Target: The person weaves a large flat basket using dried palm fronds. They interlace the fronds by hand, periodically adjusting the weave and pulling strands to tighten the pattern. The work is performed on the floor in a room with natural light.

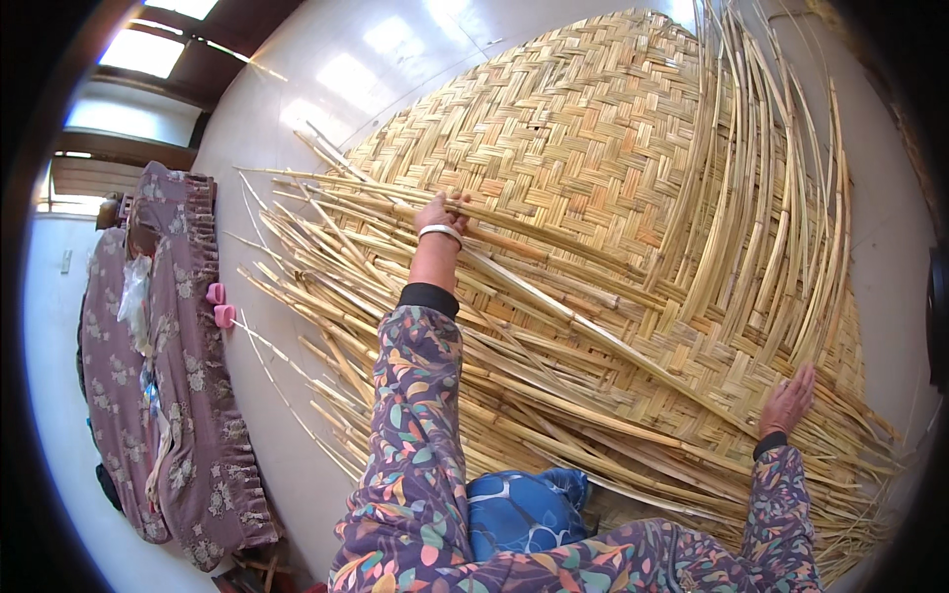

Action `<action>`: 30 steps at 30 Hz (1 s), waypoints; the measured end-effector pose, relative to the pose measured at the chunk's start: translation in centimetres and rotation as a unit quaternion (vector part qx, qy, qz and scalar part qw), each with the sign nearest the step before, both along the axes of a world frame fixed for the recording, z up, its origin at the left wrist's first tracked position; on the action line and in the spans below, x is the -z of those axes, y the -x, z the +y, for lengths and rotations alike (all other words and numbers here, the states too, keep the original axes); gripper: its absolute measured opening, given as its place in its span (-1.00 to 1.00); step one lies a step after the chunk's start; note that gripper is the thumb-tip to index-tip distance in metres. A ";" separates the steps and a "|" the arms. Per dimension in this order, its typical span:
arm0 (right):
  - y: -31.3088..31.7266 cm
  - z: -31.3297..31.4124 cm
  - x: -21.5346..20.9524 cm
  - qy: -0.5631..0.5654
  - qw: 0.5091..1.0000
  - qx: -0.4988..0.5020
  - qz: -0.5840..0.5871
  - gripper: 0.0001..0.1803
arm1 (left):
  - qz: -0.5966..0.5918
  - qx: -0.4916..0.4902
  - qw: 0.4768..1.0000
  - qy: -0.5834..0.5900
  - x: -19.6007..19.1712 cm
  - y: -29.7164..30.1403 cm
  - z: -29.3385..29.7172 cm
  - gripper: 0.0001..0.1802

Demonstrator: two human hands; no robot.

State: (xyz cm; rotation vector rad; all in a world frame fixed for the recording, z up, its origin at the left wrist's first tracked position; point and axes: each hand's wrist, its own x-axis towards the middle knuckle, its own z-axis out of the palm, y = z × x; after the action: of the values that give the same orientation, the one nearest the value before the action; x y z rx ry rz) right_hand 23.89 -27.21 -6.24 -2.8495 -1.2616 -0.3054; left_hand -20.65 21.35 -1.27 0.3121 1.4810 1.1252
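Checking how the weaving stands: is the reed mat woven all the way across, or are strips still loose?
Partly woven. The mat is plaited at the far side; loose strips fan out unwoven near the left hand.

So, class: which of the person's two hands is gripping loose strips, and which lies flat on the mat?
The left hand, wearing a bracelet, grips loose strips; the right hand lies flat on the woven mat.

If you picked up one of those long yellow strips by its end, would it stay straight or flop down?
It would probably bend, not flop like string. The loose strips standing up from the woven mat curve in long arcs, so they look springy. The one under the left hand is thin and long, so likely light. The right hand presses others flat, so they seem to give easily.
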 end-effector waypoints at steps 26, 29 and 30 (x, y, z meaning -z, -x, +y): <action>-1.1 5.9 -13.4 -0.089 0.952 -0.093 0.276 -0.59 | -0.154 0.192 0.864 -0.438 -24.7 -4.9 -6.6 -0.82; 0.5 9.5 -20.4 -0.151 0.882 -0.185 0.406 -0.60 | -0.142 0.251 0.850 -0.442 -27.0 -8.3 -10.1 -0.76; 1.2 10.6 -22.0 -0.166 0.840 -0.196 0.479 -0.54 | -0.139 0.274 0.841 -0.445 -27.3 -9.1 -11.0 -0.73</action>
State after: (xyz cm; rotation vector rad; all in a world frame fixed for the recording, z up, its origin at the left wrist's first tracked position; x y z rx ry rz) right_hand 22.73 -16.60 15.79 -1.8780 -1.2792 0.7391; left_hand -11.51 10.30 26.01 1.0910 0.4565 1.2384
